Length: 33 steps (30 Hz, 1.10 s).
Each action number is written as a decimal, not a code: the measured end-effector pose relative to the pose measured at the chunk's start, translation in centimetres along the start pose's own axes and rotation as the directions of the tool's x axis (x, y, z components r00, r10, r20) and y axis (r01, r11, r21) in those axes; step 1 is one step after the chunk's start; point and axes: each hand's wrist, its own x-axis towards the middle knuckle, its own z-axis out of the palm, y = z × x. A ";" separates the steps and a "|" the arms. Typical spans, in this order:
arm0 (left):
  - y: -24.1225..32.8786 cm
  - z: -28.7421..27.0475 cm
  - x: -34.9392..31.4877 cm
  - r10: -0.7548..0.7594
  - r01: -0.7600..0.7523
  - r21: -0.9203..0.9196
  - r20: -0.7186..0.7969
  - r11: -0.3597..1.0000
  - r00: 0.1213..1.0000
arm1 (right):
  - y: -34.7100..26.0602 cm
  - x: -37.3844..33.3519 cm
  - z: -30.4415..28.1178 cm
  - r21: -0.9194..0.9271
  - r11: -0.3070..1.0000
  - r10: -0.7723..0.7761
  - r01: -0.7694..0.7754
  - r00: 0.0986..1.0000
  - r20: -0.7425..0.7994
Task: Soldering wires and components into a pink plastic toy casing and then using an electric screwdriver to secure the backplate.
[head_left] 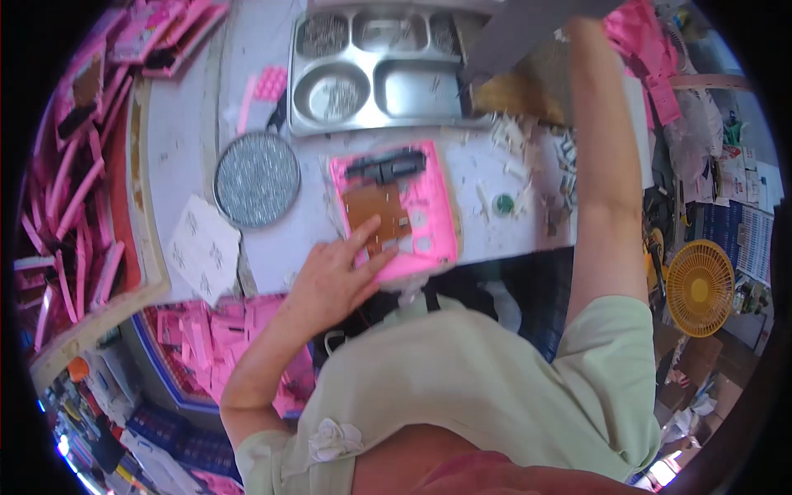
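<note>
A pink plastic casing (441, 206) lies on the work table in front of me, with a brown circuit board (371, 213) in it and a black part (386, 167) across its far end. My left hand (334, 276) rests on the casing's near left side, its fingers spread and their tips on the board. Far off to the right my right arm (606, 165) is stretched forward. A grey bar (528, 41) hides most of my right hand (584, 33), so its fingers do not show.
A steel compartment tray (363, 68) with small metal pieces stands beyond the casing. To the left are a round dish (257, 180) of metal pins and a white sheet (205, 249). Small white parts (516, 148) lie scattered at right. Pink casings (78, 190) pile up at far left.
</note>
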 end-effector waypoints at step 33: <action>1.4 -0.3 -0.1 -0.032 0.032 0.017 -0.017 0.999 0.999 | -9.9 -23.5 -11.7 0.022 0.999 -0.040 0.034 0.705 0.708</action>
